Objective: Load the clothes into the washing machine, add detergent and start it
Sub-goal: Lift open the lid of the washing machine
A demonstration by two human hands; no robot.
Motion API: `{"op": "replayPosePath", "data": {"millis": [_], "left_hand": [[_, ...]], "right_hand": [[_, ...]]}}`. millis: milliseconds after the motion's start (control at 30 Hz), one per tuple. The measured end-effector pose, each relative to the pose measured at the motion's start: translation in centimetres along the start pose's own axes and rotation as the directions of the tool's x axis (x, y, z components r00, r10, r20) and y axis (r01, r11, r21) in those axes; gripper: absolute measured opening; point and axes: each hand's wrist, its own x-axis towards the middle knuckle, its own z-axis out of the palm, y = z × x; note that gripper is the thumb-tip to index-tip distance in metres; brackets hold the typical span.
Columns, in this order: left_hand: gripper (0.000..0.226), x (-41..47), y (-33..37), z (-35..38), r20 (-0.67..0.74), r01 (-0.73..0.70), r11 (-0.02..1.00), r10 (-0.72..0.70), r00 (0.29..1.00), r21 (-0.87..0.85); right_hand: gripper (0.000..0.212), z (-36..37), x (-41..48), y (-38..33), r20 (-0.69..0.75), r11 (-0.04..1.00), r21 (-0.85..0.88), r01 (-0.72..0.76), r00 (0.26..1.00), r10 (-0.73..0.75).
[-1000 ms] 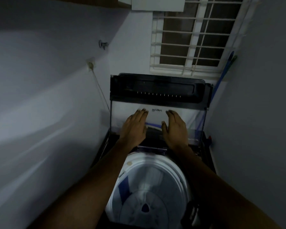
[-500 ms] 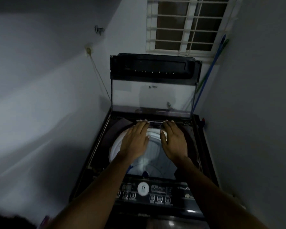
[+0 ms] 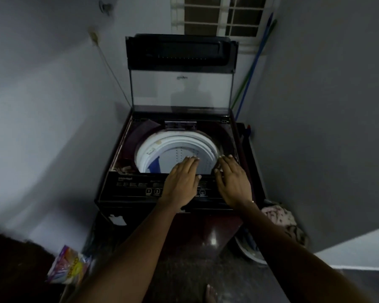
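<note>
Single head-worn wide-angle view, looked forward and steeply down from standing height. Faced narrow alcove: washing machine (image 3: 179, 167) centred, lid (image 3: 181, 73) upright at back, barred window (image 3: 219, 16) at top edge. Both forearms reached in from bottom; floor (image 3: 184, 278) beneath. Walls bowed at frame edges. No second view shared.

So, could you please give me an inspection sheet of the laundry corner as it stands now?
Surface: dark speckled floor, mostly bare.
Job's things: washing machine, lid upright and open; drum holds no clothes that show; clothes heap in a basin at the machine's right; detergent pack on the floor, left.
Clutter: nothing seen.
Grippers: left hand and right hand flat, empty, over the control panel.
Cables: cord down the left wall.
Surroundings: barred window; two poles in the corner.
</note>
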Motion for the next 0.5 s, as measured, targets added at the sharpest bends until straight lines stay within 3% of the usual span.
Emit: {"op": "replayPosePath", "data": {"millis": [300,500], "left_hand": [[0.054,-1.8,8.1,2.6,0.040,-0.064,0.998,0.063,0.997,0.014],[0.054,-1.5,16.8,6.4,0.059,-0.063,0.998,0.065,0.996,-0.032]], "right_hand": [[0.046,-3.1,-6.0,5.6,0.002,0.997,-0.017,-0.078,0.997,0.078],[0.049,-6.1,-10.3,13.4,0.059,0.993,-0.041,-0.114,0.991,0.116]]}}
